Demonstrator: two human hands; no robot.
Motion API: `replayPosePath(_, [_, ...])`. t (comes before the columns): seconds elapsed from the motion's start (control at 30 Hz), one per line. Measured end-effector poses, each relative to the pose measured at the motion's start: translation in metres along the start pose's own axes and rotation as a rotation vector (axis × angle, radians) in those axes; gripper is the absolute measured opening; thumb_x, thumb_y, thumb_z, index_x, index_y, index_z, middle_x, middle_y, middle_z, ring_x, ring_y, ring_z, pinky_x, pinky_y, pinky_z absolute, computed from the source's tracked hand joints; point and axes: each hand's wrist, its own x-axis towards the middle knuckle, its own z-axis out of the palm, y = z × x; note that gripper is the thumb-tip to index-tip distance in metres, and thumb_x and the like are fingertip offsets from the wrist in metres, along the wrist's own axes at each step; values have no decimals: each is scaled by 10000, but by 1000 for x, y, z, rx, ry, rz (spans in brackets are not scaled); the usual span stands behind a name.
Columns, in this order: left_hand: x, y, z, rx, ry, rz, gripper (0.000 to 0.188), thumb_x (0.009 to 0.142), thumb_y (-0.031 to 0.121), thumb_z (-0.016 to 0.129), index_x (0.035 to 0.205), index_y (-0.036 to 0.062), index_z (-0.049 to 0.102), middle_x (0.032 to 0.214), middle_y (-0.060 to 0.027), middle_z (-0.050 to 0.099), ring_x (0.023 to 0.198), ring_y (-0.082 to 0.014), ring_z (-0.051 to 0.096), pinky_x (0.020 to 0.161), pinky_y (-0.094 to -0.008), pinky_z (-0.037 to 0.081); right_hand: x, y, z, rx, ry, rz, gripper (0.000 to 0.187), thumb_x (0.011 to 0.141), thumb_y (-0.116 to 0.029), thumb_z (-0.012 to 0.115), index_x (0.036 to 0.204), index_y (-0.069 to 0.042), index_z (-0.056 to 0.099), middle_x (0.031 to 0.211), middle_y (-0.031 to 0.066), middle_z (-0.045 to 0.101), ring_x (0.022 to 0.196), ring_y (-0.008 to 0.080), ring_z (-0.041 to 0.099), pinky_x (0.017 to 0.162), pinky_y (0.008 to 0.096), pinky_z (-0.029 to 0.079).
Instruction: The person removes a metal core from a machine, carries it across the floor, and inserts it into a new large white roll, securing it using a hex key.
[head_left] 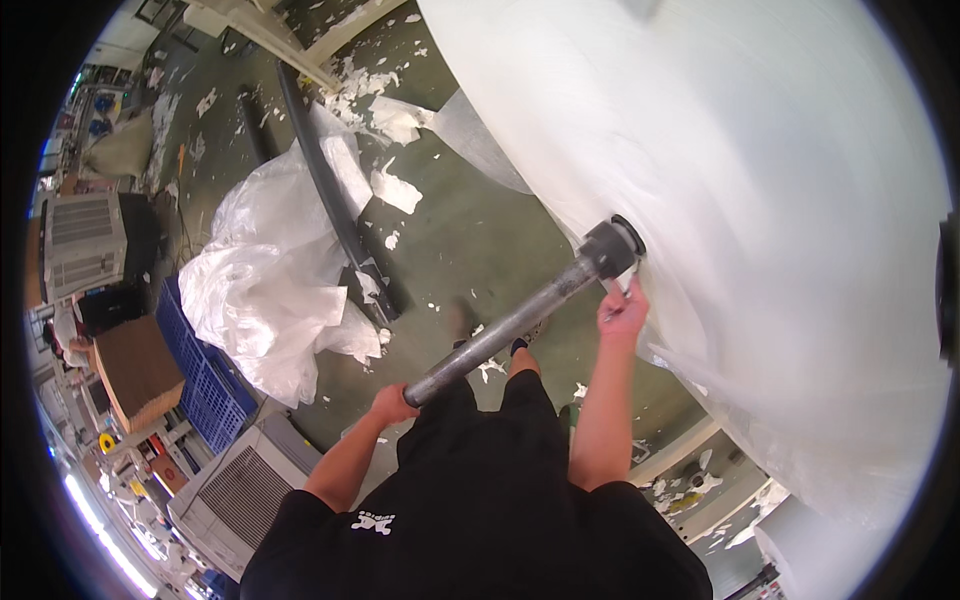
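Observation:
A long grey metal shaft (pixel 505 333) runs slantwise from my body up into the end of a huge roll of white film (pixel 750 190). My left hand (pixel 392 405) is wrapped round the near end of this shaft. At the far end, a black collar (pixel 610 249) surrounds the shaft against the roll's core. My right hand (pixel 623 312) is just below the collar, beside the roll's end face, with its fingers closed in a pinch. What those fingers hold, if anything, is too small to make out.
Left of me, a heap of crumpled clear film (pixel 265 275) lies on the green floor, with a dark bar (pixel 325 185) across it. Torn white scraps (pixel 397 190) litter the floor. Further left are a blue plastic pallet (pixel 210 385), a cardboard box (pixel 138 372) and grey vented units (pixel 250 495).

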Motion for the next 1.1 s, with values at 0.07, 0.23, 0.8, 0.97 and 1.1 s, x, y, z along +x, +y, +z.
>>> replayPosePath(0.07, [0, -2, -1, -9, -13, 16, 607, 559, 346, 824, 1084, 80, 674, 1032, -189, 692, 993, -356, 655, 888, -435, 517, 10, -15, 5, -15, -95, -9, 309, 931, -154, 609, 1210, -118, 480, 1154, 268, 578, 445, 34, 318, 372, 137, 296])
replayPosePath(0.23, [39, 32, -8, -56, -69, 330, 751, 594, 433, 827, 1191, 37, 600, 1128, -214, 657, 1050, -370, 632, 914, -437, 496, 0, 1, -5, -424, 104, -17, 362, 896, -110, 618, 1233, -132, 486, 1074, 146, 615, 438, 33, 313, 364, 180, 275])
replayPosePath(0.8, [154, 376, -33, -247, 23, 645, 569, 638, 364, 744, 1052, -5, 617, 1026, -237, 674, 970, -391, 648, 836, -431, 523, 28, -3, -21, -967, 216, -277, 396, 944, -353, 603, 1172, -35, 542, 950, 106, 671, 429, 64, 366, 373, 234, 272])
replayPosePath(0.97, [152, 382, -30, -187, 89, 677, 628, 636, 424, 774, 1061, -14, 627, 1056, -245, 667, 997, -378, 646, 858, -429, 515, -40, 2, -44, -1179, -190, -788, 348, 980, -174, 528, 1300, -54, 462, 874, 93, 670, 517, 71, 435, 473, 226, 372])
replayPosePath(1.1, [162, 391, -33, -384, -59, 599, 730, 672, 536, 775, 1113, -30, 641, 1052, -216, 676, 983, -319, 652, 866, -394, 504, -95, -19, -50, -1009, -120, -558, 210, 979, -124, 526, 1160, -28, 572, 841, 73, 658, 642, 88, 513, 611, 242, 434])
